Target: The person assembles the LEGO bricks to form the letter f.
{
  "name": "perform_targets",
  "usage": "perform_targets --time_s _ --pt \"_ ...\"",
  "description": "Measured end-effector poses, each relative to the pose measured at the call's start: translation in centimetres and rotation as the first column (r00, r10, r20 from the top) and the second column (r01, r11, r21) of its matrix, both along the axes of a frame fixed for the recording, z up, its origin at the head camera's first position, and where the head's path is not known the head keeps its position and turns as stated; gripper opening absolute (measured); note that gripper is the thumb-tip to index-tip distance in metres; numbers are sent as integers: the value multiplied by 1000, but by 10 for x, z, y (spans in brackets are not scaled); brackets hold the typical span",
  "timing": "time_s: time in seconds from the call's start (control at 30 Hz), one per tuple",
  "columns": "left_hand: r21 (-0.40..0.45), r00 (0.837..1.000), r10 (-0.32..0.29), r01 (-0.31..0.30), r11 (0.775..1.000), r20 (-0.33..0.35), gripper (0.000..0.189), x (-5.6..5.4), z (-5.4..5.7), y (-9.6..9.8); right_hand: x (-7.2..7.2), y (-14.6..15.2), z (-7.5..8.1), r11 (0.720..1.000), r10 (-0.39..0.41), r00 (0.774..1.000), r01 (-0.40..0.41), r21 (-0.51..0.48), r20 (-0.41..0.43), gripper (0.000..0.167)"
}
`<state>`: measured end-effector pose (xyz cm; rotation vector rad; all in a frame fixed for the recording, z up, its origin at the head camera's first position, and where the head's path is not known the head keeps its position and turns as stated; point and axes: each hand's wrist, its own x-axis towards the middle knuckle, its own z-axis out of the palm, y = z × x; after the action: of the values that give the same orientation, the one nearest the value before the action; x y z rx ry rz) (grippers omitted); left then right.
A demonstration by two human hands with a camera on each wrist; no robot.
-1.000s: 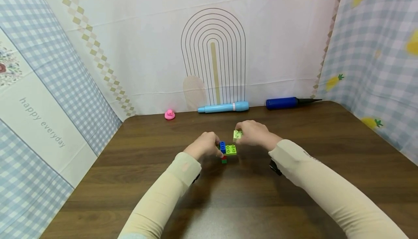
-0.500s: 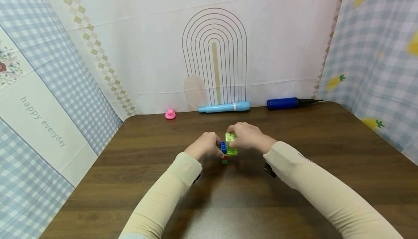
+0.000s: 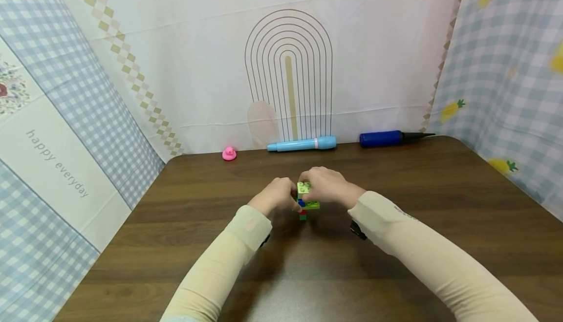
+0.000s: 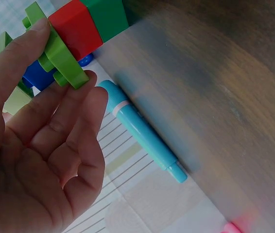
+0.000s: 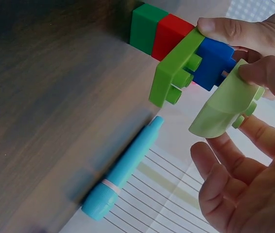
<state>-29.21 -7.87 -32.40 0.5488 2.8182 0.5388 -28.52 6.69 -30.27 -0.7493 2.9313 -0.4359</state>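
A small stack of toy building blocks stands near the middle of the table. In the right wrist view its parts are a green block [image 5: 147, 26], a red block [image 5: 171, 35], a flat lime-green plate [image 5: 172, 67] and a blue block [image 5: 209, 64]. My left hand [image 3: 276, 195] holds the stack from the left, its thumb and fingertips on the lime-green plate in the left wrist view. Between thumb and fingers, my right hand [image 3: 327, 185] pinches a pale green block [image 5: 222, 107] with a curved underside. That block is right at the blue block's studs.
Along the back edge of the brown table [image 3: 198, 263] lie a pink toy duck [image 3: 229, 154], a light blue tube with a pale band [image 3: 294, 145] and a dark blue hand pump [image 3: 380, 139] with a black nozzle. Behind them hangs a printed cloth [image 3: 374, 53].
My right hand has moved left with the pale green block, bringing it from right of the stack to over the blue block. The left hand has kept its hold on the stack.
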Motion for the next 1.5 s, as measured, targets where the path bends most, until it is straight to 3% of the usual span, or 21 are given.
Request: perform_targets --time_s 0.8,1.1,1.27,1.5 --pt "22 1000 -8 8 1000 8 21 -1 -1 -2 3 -9 7 999 5 999 -7 53 45 20" --pt "46 998 -59 59 997 15 23 0 1 -6 3 -12 8 996 6 999 -11 86 53 17" --pt "80 995 -98 99 992 -19 20 1 6 -7 2 -12 7 996 6 999 -9 89 38 12" --pt "67 993 -109 112 991 -42 18 0 9 -5 2 -9 7 997 18 999 -20 73 30 11"
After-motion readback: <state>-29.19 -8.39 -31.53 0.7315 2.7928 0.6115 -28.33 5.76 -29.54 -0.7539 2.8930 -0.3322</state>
